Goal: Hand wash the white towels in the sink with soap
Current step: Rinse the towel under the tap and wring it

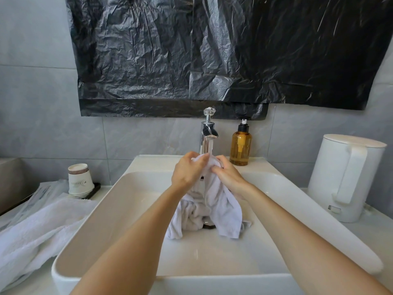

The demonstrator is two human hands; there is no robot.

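Gripping towel [214, 201] top, hands [187, 171] [228, 174] under faucet [207, 133]

Both hands' fingers [202, 161] around white towel [214, 201] under faucet [207, 133]

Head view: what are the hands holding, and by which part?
The left hand and right hand both grip one towel by its bunched top end, just under the faucet. The rest of it hangs into the sink.

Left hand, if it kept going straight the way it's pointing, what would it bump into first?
Probably the shiny chrome tap just beyond it. The left hand grips the white towel right under the spout, though depth is hard to judge.
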